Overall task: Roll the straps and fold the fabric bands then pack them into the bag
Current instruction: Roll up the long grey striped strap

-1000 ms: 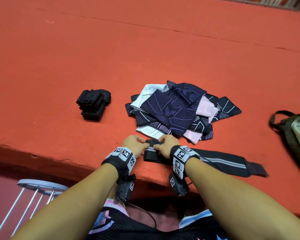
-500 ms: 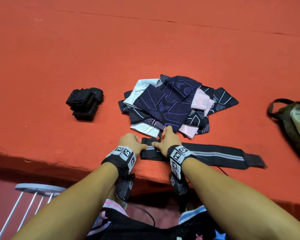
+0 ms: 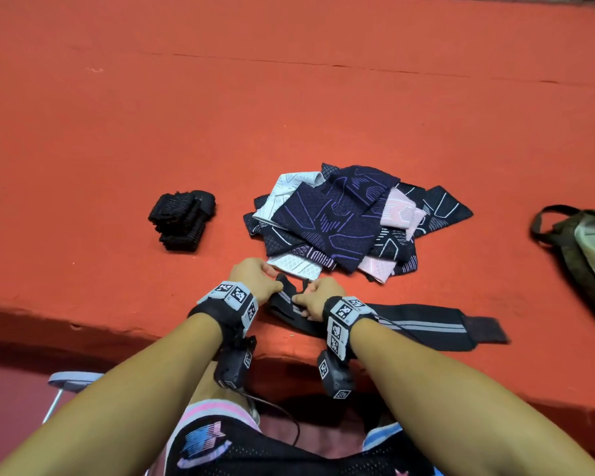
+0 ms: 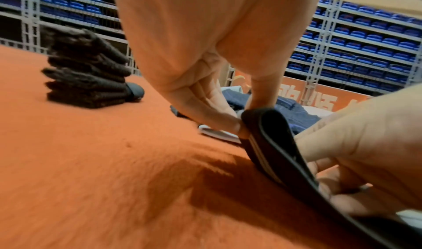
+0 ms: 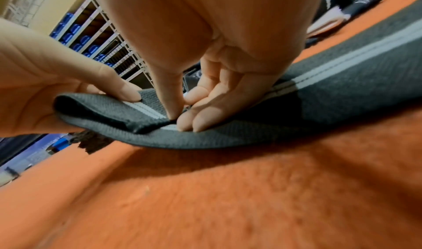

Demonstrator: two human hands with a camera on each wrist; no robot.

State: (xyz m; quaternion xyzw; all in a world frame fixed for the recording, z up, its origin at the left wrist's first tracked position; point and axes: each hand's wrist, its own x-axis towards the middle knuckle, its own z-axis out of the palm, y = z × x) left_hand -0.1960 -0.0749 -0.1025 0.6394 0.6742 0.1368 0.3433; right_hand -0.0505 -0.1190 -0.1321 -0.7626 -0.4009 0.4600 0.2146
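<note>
Right now both of your hands are on the near end of the black strap (image 3: pixel 423 325) with grey stripes, which lies along the front edge of the orange table (image 3: pixel 289 115). Your left hand (image 3: pixel 255 280) pinches the folded-over end of the strap between thumb and curled fingers, lifting it a little off the table. Your right hand (image 3: pixel 318 297) presses down just beside it: the thumb tip sits at the edge of the fold and the fingertips (image 5: pixel 194 121) rest on the grey stripe, fingers bent and close together. Only the first turn of the strap is folded over; the rest runs out flat to your right, ending in a darker tab near the table edge.

Just behind your hands lies the loose heap of fabric bands (image 3: pixel 351 221), navy, white and pink with line patterns, overlapping one another unfolded. To its left, well apart, sits a stack of black ribbed pieces (image 3: pixel 181 219); whether these are rolled or folded you cannot tell. The olive bag (image 3: pixel 584 249) lies at the far right edge of the table, its handle loop towards the heap. Blue-filled shelves (image 4: pixel 365 41) stand beyond the table.
</note>
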